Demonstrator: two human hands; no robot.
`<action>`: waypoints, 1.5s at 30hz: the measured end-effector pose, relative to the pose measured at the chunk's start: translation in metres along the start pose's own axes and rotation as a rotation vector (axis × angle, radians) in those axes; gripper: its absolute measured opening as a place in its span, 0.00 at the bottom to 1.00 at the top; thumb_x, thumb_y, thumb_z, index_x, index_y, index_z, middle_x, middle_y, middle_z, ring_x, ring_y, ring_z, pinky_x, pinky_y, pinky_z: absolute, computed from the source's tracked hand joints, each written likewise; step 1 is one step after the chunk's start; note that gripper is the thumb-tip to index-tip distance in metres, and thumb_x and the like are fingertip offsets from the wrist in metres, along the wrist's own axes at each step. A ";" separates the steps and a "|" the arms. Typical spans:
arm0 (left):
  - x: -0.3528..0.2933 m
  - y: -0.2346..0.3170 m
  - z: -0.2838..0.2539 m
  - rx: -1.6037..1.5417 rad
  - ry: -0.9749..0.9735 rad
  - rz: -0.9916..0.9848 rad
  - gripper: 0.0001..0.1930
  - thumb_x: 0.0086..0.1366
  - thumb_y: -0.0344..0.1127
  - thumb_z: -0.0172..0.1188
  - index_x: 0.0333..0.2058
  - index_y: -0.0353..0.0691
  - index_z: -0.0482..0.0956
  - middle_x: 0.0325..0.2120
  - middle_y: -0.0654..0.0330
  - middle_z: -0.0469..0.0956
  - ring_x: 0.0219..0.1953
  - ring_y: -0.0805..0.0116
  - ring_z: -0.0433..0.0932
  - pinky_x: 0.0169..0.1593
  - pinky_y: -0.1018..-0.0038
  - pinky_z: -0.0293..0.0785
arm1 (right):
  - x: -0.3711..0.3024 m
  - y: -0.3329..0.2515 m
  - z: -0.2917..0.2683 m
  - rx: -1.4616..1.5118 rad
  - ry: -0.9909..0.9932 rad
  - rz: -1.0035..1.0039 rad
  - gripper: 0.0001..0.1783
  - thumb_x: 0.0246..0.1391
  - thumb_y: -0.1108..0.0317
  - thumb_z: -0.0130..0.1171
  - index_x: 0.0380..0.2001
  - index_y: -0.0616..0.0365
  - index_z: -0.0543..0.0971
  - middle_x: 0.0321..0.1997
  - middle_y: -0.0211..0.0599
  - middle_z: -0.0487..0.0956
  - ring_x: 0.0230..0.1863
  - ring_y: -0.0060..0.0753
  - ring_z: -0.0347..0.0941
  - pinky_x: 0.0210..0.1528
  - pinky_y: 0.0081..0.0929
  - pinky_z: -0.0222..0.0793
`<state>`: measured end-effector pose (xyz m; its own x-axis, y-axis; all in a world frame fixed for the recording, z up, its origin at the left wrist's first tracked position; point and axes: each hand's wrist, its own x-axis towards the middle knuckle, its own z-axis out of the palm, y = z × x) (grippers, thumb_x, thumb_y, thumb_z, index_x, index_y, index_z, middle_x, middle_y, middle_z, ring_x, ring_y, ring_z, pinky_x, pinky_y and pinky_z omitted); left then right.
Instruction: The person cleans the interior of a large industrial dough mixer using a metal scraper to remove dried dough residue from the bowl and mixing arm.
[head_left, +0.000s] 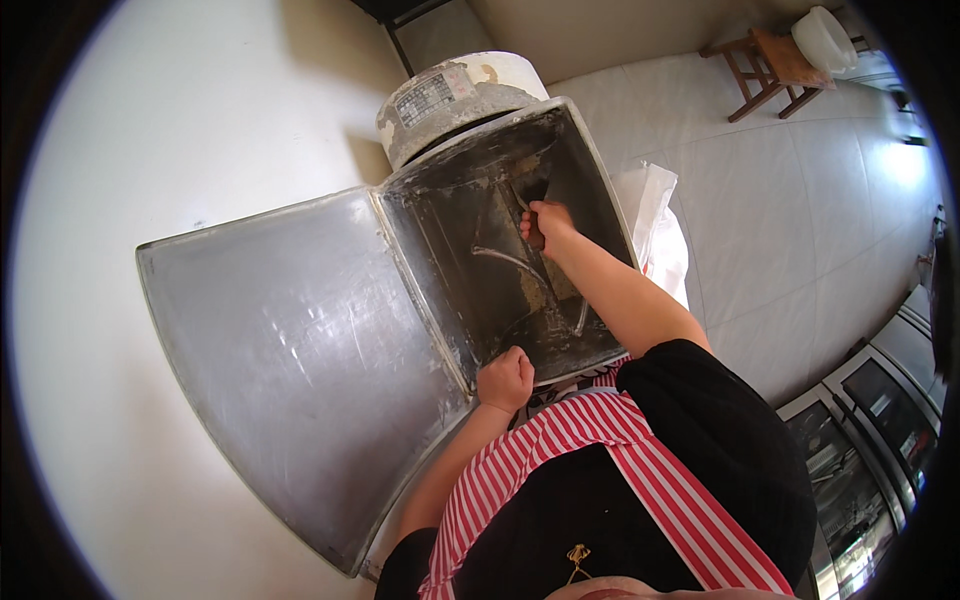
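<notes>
A dough mixer's metal tub (425, 270) stands in front of me, its inner walls dull and streaked. Inside runs a shaft with curved metal mixing arms (512, 259). My right hand (548, 224) reaches down into the tub, closed around one of these arms near the far end; the fingers hide most of the gripped part. At the near left corner, my left hand (506, 379) is curled closed on the tub's rim. The grey metal lid (290, 370) is swung fully open to the left, against the white wall.
Behind the tub sits the mixer's round, paint-chipped housing (460, 100). A white plastic bag (660, 230) is at the tub's right side. Farther off are a wooden stool (775, 62) with a white bucket (823, 40), and glass-doored metal cabinets (850, 440) at the lower right.
</notes>
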<state>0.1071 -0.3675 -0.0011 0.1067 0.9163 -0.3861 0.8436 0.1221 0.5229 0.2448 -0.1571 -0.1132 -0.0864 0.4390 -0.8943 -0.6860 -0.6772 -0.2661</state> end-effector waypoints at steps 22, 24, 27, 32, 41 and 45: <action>0.005 0.003 0.004 0.010 0.045 0.052 0.05 0.56 0.35 0.49 0.25 0.44 0.71 0.19 0.55 0.74 0.24 0.50 0.74 0.26 0.61 0.70 | 0.091 0.008 0.008 0.315 0.090 0.175 0.04 0.57 0.73 0.38 0.28 0.58 0.62 0.17 0.39 0.64 0.12 0.35 0.60 0.13 0.34 0.61; 0.001 0.005 0.009 -0.021 0.043 0.038 0.05 0.56 0.34 0.49 0.25 0.44 0.72 0.20 0.55 0.75 0.24 0.50 0.74 0.27 0.61 0.70 | 0.099 0.019 -0.017 0.427 -0.017 0.220 0.05 0.57 0.72 0.40 0.27 0.59 0.62 0.16 0.39 0.64 0.13 0.36 0.62 0.14 0.37 0.63; -0.001 0.002 0.007 -0.021 0.022 -0.004 0.05 0.56 0.33 0.48 0.25 0.43 0.72 0.21 0.53 0.75 0.25 0.49 0.75 0.28 0.62 0.70 | 0.085 0.035 -0.039 0.370 -0.170 0.164 0.10 0.56 0.68 0.46 0.22 0.60 0.65 0.16 0.37 0.66 0.15 0.35 0.64 0.17 0.38 0.66; 0.000 0.005 0.007 -0.019 0.035 0.016 0.05 0.56 0.33 0.48 0.25 0.42 0.72 0.21 0.52 0.75 0.25 0.49 0.75 0.27 0.62 0.69 | 0.066 0.023 -0.039 0.377 -0.163 0.299 0.11 0.55 0.67 0.47 0.21 0.59 0.67 0.16 0.35 0.67 0.15 0.34 0.65 0.16 0.34 0.65; 0.000 0.003 0.002 0.017 0.098 0.037 0.06 0.58 0.34 0.49 0.25 0.42 0.73 0.19 0.52 0.75 0.23 0.51 0.75 0.26 0.62 0.70 | 0.014 0.036 -0.028 -1.069 0.001 -0.570 0.18 0.57 0.63 0.45 0.50 0.56 0.68 0.28 0.46 0.75 0.27 0.44 0.72 0.31 0.42 0.69; -0.006 -0.004 0.005 0.025 0.175 0.043 0.05 0.56 0.34 0.51 0.24 0.43 0.73 0.16 0.54 0.74 0.20 0.51 0.74 0.23 0.61 0.70 | -0.035 0.042 0.001 -1.680 -0.153 -0.473 0.28 0.57 0.64 0.44 0.62 0.48 0.58 0.41 0.50 0.77 0.42 0.53 0.73 0.46 0.45 0.67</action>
<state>0.1058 -0.3754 -0.0050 0.0518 0.9730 -0.2249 0.8535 0.0738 0.5159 0.2179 -0.2002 -0.0924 -0.2468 0.7410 -0.6245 0.7475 -0.2646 -0.6093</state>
